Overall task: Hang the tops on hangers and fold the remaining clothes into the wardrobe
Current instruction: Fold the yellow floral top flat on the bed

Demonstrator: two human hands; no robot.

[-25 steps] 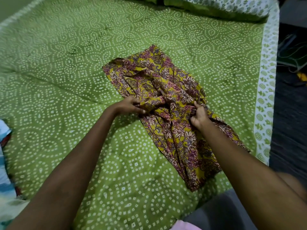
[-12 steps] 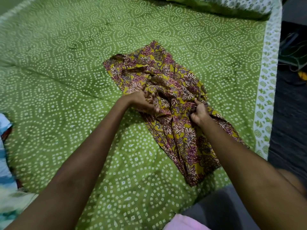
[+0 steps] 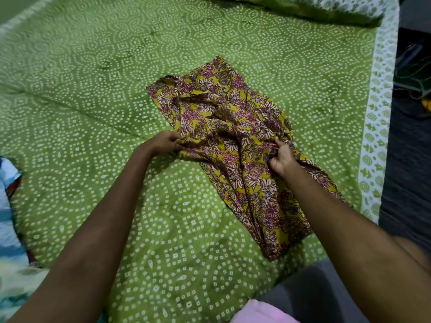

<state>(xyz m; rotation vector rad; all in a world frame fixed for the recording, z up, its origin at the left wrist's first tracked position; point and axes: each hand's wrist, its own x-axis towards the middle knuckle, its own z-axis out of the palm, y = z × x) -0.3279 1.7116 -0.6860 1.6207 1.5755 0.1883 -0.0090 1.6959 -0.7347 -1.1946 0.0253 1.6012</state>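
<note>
Both hands, left hand [image 3: 166, 143] and right hand [image 3: 281, 157], pinch the yellow floral cotton garment [image 3: 235, 145], left now drawn back to the edge, spreading it for folding.

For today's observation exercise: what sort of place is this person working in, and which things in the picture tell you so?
Most likely a bedroom at home. A green dotted bedspread with a white printed border covers the whole work surface, a matching pillow lies at its far end, and both hands grip a floral garment spread on it.
</note>
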